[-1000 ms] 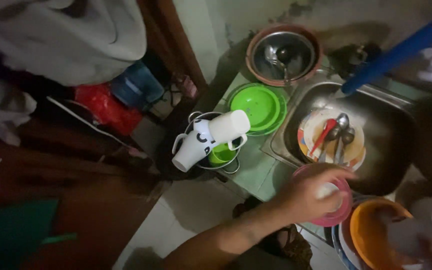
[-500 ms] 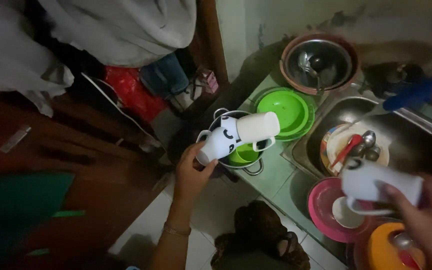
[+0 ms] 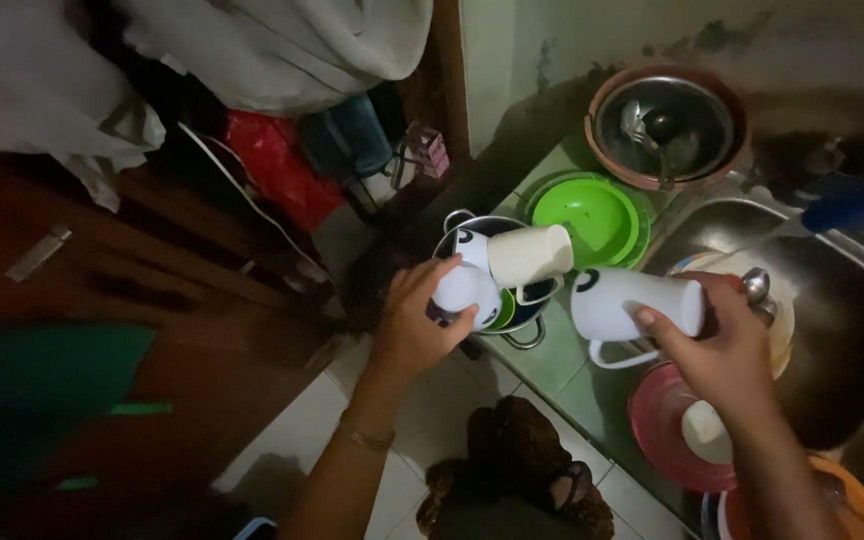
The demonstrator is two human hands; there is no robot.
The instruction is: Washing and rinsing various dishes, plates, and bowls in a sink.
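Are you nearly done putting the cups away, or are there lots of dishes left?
Partly. Two white mugs already sit in the metal pot; the left hand grips one of them. The right hand holds a third white mug sideways beside the pot. Left: a plate with spoons in the sink, a pink bowl, and green plates.

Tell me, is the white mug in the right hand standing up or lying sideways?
Sideways. The right hand holds the mug lying level, handle down, above the counter.

Left hand point(image 3: 415, 325), right hand point(image 3: 727, 350) gripping.
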